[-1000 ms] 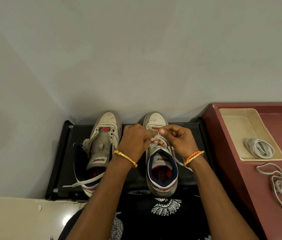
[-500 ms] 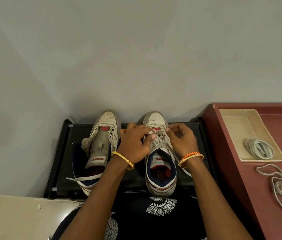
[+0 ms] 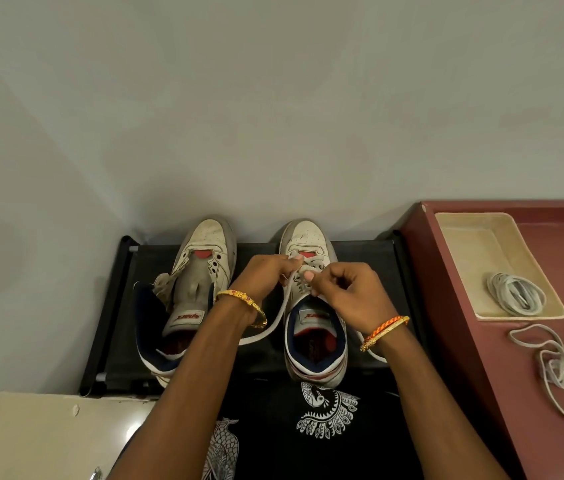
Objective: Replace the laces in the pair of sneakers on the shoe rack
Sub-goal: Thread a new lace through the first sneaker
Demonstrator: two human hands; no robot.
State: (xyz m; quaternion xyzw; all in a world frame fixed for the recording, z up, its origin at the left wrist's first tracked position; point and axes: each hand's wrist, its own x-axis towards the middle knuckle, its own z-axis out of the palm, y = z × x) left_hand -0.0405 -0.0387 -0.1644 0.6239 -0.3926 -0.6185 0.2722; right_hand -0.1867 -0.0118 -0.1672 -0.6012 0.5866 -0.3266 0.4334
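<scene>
On the black fabric shoe rack (image 3: 370, 258), at six o'clock of the frame, the worn white leather right sneaker (image 3: 311, 306) is mid-lacing: left hand (image 3: 262, 278) and right hand (image 3: 349, 296) both pinch its grey-white flat lace (image 3: 273, 323), which next needs threading through higher eyelets.

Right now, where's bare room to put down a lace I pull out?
The far half of the cream tray, beyond the coiled white lace, is bare. So is the maroon counter between tray and rack. The black shoe rack is crowded with both sneakers.
</scene>
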